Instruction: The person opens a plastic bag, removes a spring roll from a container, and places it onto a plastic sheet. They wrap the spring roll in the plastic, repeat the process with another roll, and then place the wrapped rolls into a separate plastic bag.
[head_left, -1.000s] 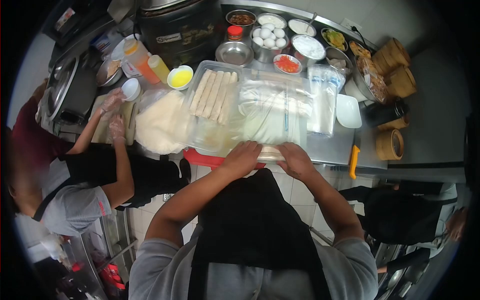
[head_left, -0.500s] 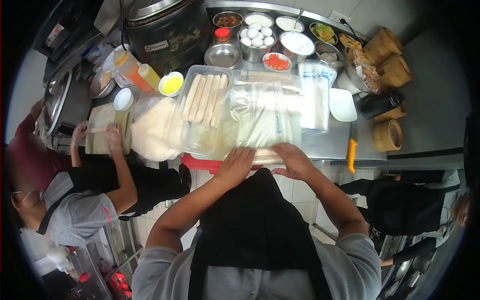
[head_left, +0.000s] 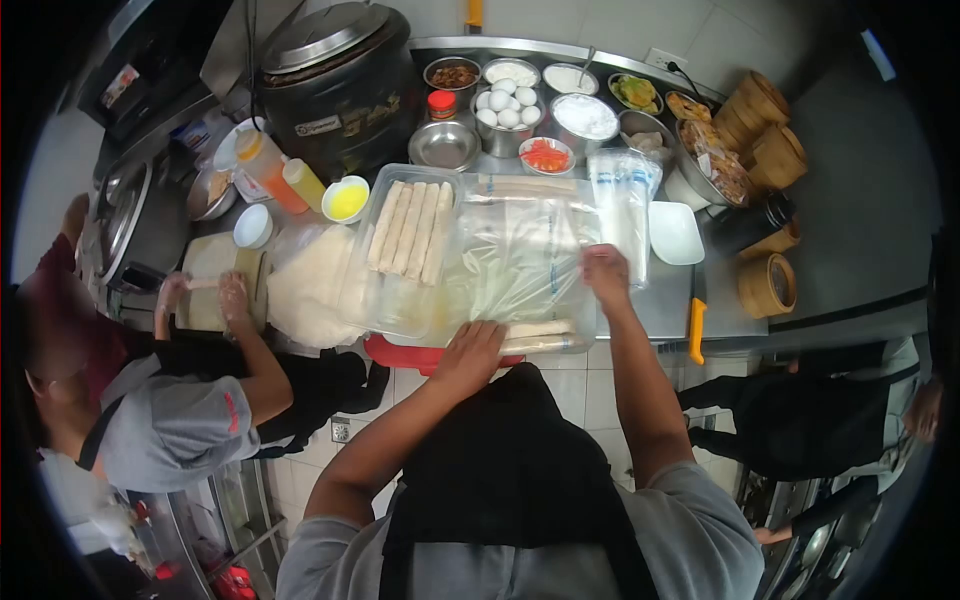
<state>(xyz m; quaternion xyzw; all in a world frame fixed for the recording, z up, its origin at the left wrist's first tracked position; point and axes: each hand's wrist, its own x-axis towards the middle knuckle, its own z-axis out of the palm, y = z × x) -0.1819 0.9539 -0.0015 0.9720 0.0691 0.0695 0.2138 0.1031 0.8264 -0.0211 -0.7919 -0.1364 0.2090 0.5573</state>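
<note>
A clear plastic bag (head_left: 525, 250) lies spread over the board, with pale dough rolls (head_left: 540, 328) along its near edge and more at its far edge. My left hand (head_left: 472, 358) rests on the left end of the near rolls, fingers stretched and lying over them. At the bag's right edge, my right hand (head_left: 606, 275) has curled fingers and grips the plastic; the fingertips are partly hidden. Left of the bag, a clear plastic container (head_left: 400, 312) holds several dough rolls (head_left: 408, 232) side by side. A red tray edge (head_left: 400, 355) shows below it.
A stack of plastic bags (head_left: 622, 215), a white dish (head_left: 677, 233) and a yellow-handled knife (head_left: 697, 330) lie to the right. Bowls and a pot of eggs (head_left: 508, 103) line the back. At left, a co-worker's hands (head_left: 233, 300) handle dough on a board.
My right hand has moved up and right from the near rolls to the bag's right edge. The bag lies flatter, its near rolls more exposed. My left hand stays by their left end.
</note>
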